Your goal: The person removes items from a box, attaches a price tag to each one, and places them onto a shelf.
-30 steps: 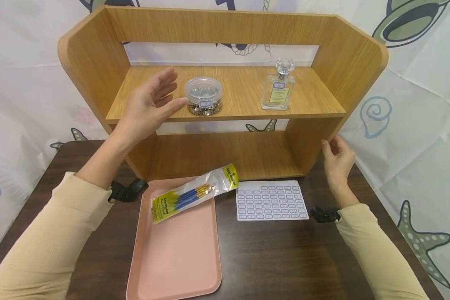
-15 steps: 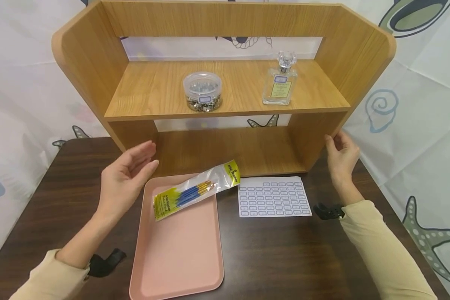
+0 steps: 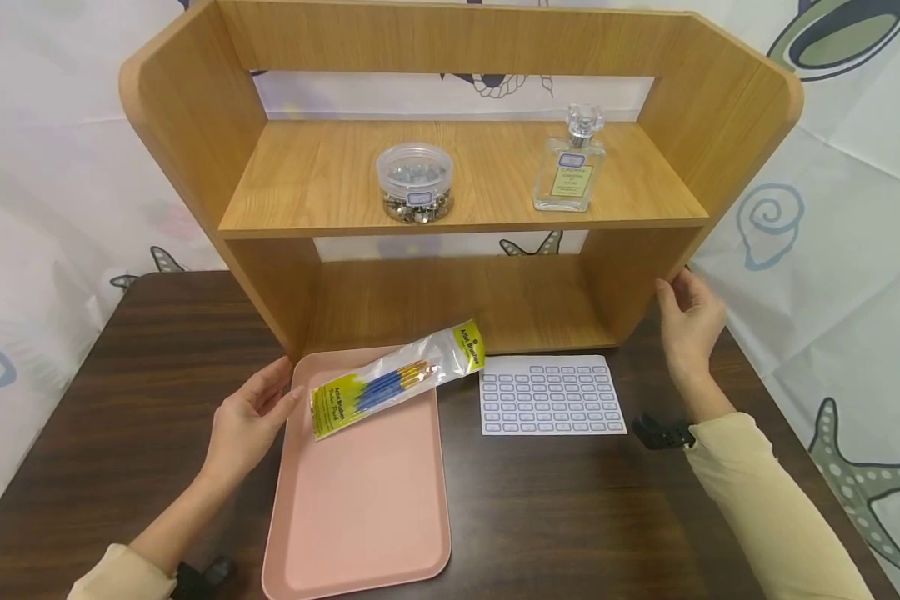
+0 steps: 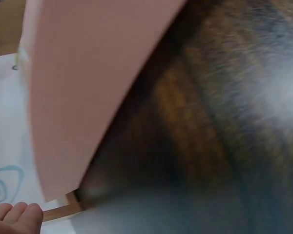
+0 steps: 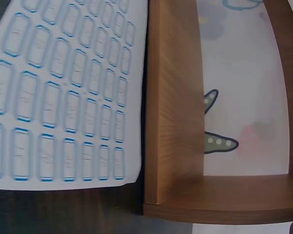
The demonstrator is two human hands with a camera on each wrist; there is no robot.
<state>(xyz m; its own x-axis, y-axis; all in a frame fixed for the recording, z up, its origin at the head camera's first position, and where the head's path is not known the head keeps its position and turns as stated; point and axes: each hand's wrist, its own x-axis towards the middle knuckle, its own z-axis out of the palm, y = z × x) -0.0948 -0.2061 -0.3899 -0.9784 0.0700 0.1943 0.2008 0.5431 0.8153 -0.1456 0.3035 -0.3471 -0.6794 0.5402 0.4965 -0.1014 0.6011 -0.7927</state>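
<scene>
My left hand (image 3: 247, 421) is beside the upper left corner of the pink tray (image 3: 360, 517), its fingers loosely bent and holding nothing; whether the fingertips touch the foot of the wooden shelf (image 3: 450, 292) is unclear. In the left wrist view its fingertips (image 4: 22, 214) sit low at the left. My right hand (image 3: 692, 325) holds the front edge of the shelf's right side panel, thumb at the edge and fingers partly hidden. A clear bag of artist brushes (image 3: 397, 379) slants across the tray's top, one end over the table.
On the upper board stand a round lidded jar (image 3: 416, 183) of small metal pieces and a glass perfume bottle (image 3: 568, 162), each bearing a small blue-framed label. A label sheet (image 3: 551, 396) lies on the dark table (image 3: 555, 517) before the shelf. A printed cloth (image 3: 45, 192) hangs behind.
My left hand has come down from beside the jar, past the shelf's left side, to the tray's upper left corner. My right hand keeps its place on the side panel.
</scene>
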